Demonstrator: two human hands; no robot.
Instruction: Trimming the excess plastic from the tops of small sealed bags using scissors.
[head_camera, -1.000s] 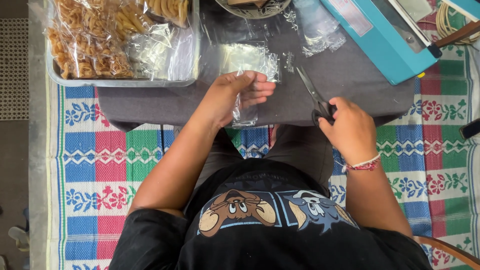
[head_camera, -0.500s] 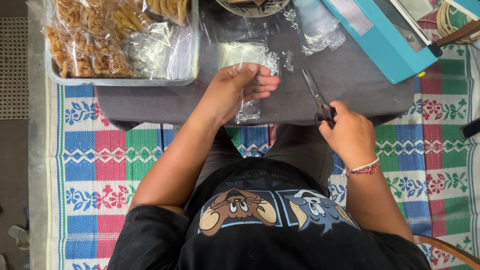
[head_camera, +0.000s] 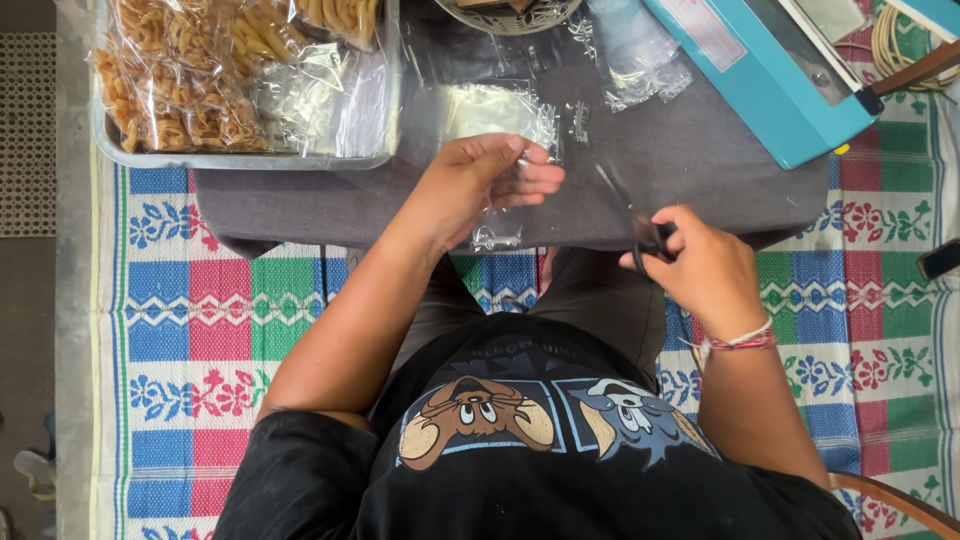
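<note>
The left hand (head_camera: 478, 183) sits just above the middle of the frame, palm turned partly up, fingers (head_camera: 530, 180) curled toward the right with the thumb laid over them in a pinch. Its bare forearm runs down and left to a bent elbow at lower left. The right hand (head_camera: 700, 265) lies right of centre, knuckles up, fingers closed in a grip. A corded bracelet circles its wrist, and the forearm slants down toward the lower right.
</note>
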